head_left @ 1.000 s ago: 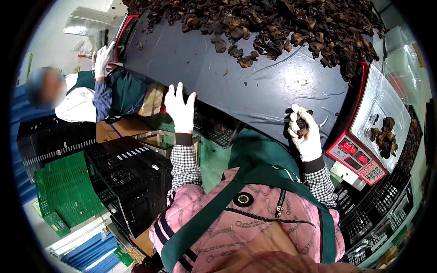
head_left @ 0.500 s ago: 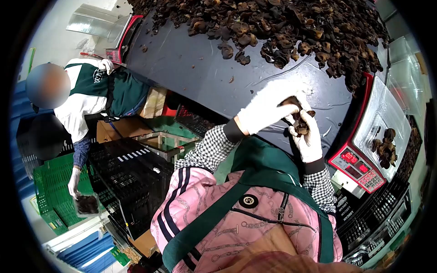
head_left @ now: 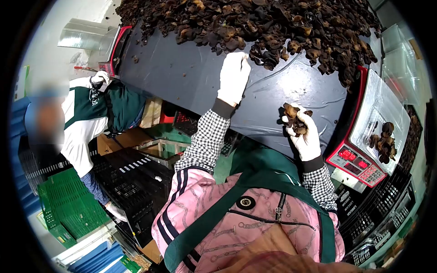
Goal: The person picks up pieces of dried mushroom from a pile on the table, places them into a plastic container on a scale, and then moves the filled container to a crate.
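Note:
My right hand (head_left: 305, 139), in a white glove, is closed around a small bunch of dark brown wood ear mushrooms (head_left: 297, 120) above the table's near edge. My left hand (head_left: 234, 77), also gloved, is at the near edge of a big pile of wood ear mushrooms (head_left: 291, 27). Its fingers look curled together, and whatever they may hold is hidden. To the right, a red digital scale (head_left: 355, 159) carries a clear plastic tray (head_left: 380, 98) with a few mushroom pieces (head_left: 383, 143) in it.
The dark table covering (head_left: 182, 68) is wrinkled, with small crumbs on it. A co-worker in a green apron (head_left: 125, 102) stands at the left, near another red scale (head_left: 116, 48). Black crates (head_left: 136, 177) and a green crate (head_left: 75, 202) stand below; more black crates (head_left: 364, 223) sit at right.
My left hand has moved away from my right hand, up and left to the pile. My right hand keeps the mushrooms. The co-worker's lowered hand has shifted right, and the dark container it held is out of sight.

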